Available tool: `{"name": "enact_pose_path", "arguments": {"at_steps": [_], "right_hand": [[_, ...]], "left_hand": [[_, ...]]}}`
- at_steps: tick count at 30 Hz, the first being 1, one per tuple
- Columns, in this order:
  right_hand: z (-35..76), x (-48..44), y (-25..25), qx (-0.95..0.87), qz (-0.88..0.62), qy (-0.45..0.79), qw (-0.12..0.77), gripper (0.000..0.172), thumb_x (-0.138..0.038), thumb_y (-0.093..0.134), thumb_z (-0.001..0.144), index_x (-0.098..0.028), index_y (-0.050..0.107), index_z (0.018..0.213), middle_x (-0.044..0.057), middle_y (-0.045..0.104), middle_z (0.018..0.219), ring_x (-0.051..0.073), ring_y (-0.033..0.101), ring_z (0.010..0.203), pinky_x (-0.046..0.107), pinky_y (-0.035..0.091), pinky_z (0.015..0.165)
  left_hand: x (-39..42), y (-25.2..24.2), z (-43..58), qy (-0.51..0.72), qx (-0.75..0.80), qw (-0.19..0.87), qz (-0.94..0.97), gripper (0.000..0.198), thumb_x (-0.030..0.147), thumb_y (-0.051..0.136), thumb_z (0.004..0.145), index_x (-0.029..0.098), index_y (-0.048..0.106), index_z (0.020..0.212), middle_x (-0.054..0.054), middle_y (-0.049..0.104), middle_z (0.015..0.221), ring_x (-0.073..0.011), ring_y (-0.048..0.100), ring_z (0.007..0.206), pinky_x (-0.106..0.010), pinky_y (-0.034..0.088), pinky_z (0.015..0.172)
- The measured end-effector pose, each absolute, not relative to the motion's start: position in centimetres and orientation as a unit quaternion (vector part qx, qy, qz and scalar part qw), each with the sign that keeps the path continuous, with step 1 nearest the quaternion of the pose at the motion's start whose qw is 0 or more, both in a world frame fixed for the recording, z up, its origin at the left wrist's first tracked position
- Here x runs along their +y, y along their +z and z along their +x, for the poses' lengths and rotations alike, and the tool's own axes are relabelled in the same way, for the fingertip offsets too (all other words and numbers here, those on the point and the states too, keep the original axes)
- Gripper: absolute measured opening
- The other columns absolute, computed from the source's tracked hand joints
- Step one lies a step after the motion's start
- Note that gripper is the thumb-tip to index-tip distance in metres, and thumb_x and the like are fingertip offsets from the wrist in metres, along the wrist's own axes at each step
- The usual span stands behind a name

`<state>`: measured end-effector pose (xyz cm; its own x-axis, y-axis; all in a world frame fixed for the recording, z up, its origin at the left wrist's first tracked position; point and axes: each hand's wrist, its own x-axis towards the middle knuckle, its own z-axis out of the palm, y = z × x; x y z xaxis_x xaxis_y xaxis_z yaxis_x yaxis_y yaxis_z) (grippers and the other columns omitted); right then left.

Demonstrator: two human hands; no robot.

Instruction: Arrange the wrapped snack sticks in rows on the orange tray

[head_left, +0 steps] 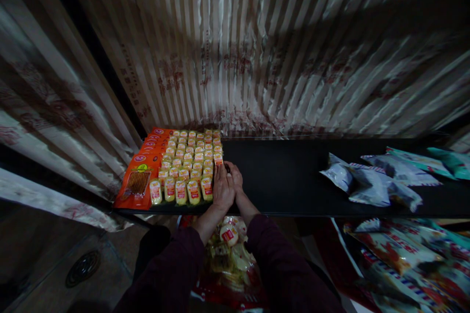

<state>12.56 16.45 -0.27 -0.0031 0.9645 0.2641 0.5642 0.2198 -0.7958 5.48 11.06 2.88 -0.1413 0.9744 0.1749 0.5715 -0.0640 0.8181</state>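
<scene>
My left hand (223, 189) is at the right edge of a block of small yellow wrapped cakes (193, 191). Its closed fingers point away from me and touch a wrapped cake (218, 159) at the end of the rightmost column. Pressed against it is my right hand (236, 178), fingers curled; whatever lies between the hands is mostly hidden. The cakes stand in several close rows, red and white labels showing. Along their left side overlap orange snack packets (140, 182), the front one with a window on brown sticks.
The black shelf (279, 176) bears silver packets (370, 186) and teal packets (418, 160) at right. Below it, an open red bag (229, 279) holds more wrapped cakes. A box of snack bags (407, 259) stands lower right. Striped sheeting (257, 58) hangs behind.
</scene>
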Motion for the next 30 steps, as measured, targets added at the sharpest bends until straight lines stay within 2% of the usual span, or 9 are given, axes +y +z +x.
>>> {"name": "enact_pose_path", "arguments": {"at_steps": [7,15,22,28,30], "right_hand": [[12.5,16.5,-0.5,-0.657,-0.584,0.241,0.412,0.030,-0.022,0.048,0.077,-0.023,0.063,0.103,0.005,0.064,0.097,0.019,0.059,0.093,0.029,0.048,0.085],[12.7,16.3,-0.8,-0.657,-0.564,0.239,0.439,0.030,-0.024,0.048,0.079,-0.021,0.063,0.104,0.006,0.065,0.101,0.020,0.059,0.095,0.033,0.048,0.088],[12.8,16.1,-0.8,-0.643,-0.573,0.252,0.442,0.031,-0.022,0.048,0.077,-0.019,0.064,0.104,0.008,0.065,0.102,0.020,0.059,0.097,0.036,0.048,0.090],[13.2,15.8,-0.7,-0.642,-0.564,0.252,0.453,0.032,-0.019,0.050,0.074,-0.021,0.064,0.103,0.007,0.066,0.103,0.021,0.060,0.098,0.037,0.048,0.092],[13.3,15.6,-0.6,-0.643,-0.564,0.250,0.454,0.033,-0.019,0.050,0.074,-0.021,0.065,0.103,0.007,0.065,0.103,0.021,0.060,0.098,0.037,0.048,0.092]], "left_hand": [[11.1,2.8,5.4,0.403,0.640,0.259,0.601,0.056,0.029,0.026,0.092,0.002,0.040,0.138,-0.020,0.035,0.147,-0.0237,0.027,0.140,-0.041,0.020,0.117],[11.0,2.3,5.2,0.414,0.635,0.248,0.604,0.054,0.028,0.028,0.091,0.005,0.041,0.137,-0.018,0.036,0.147,-0.0242,0.026,0.140,-0.044,0.020,0.117],[10.8,3.3,5.4,0.384,0.643,0.249,0.614,0.058,0.028,0.025,0.091,-0.007,0.039,0.136,-0.024,0.033,0.147,-0.0264,0.022,0.141,-0.041,0.017,0.118],[10.6,2.9,5.5,0.409,0.635,0.242,0.608,0.053,0.028,0.029,0.090,0.005,0.042,0.137,-0.019,0.035,0.148,-0.0254,0.023,0.141,-0.047,0.019,0.117],[10.5,2.9,5.6,0.410,0.632,0.248,0.608,0.053,0.028,0.030,0.090,0.004,0.042,0.136,-0.019,0.034,0.148,-0.0252,0.022,0.142,-0.046,0.019,0.117]]}}
